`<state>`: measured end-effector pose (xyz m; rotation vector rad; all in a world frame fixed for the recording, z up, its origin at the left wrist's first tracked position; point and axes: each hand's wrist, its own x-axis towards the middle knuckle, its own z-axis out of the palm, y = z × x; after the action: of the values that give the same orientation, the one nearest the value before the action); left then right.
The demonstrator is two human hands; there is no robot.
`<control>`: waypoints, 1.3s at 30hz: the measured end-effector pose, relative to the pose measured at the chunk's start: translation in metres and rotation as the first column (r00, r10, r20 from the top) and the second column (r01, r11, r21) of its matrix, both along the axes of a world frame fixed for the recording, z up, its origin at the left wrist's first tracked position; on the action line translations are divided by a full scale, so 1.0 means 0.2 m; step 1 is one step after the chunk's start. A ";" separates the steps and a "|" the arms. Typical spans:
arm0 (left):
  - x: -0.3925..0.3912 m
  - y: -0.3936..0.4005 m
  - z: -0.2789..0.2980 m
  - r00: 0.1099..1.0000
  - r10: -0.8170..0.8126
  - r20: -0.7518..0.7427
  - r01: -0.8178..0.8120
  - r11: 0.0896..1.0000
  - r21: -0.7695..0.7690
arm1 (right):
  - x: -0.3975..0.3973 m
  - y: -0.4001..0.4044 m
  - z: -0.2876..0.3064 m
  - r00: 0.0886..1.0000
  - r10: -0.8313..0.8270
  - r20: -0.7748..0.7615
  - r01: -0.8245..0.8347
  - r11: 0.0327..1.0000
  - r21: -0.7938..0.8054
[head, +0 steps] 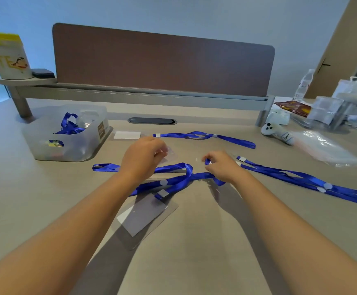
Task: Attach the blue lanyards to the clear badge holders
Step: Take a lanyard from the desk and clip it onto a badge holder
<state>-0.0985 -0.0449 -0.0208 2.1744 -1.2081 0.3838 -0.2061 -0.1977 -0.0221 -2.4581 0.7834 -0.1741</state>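
Observation:
My left hand (142,155) pinches the top of a clear badge holder (169,155) at the desk's middle. My right hand (222,167) grips the end of a blue lanyard (181,177), whose strap loops across the desk under both wrists. A second clear badge holder (143,213) lies nearer me, with a lanyard clip (162,193) on its top edge. Another blue lanyard (203,136) lies farther back, beside a holder with a white card (127,135). A third lanyard (301,177) stretches off to the right.
A translucent bin (66,133) with more lanyards stands at the left. A brown divider panel (162,60) runs along the desk's back. At the right lie a white controller (277,132), plastic bags (326,147), a water bottle (303,86) and clutter.

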 end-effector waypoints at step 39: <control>-0.06 0.00 0.20 0.996 0.048 -0.075 -0.061 0.981 -0.183 | -0.07 0.07 0.29 0.833 -0.158 0.530 -0.077 0.916 0.394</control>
<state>-0.1097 -0.0456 0.0197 2.0471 -1.0335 0.4214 -0.2208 -0.1828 0.0352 -1.8514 0.5420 -0.6474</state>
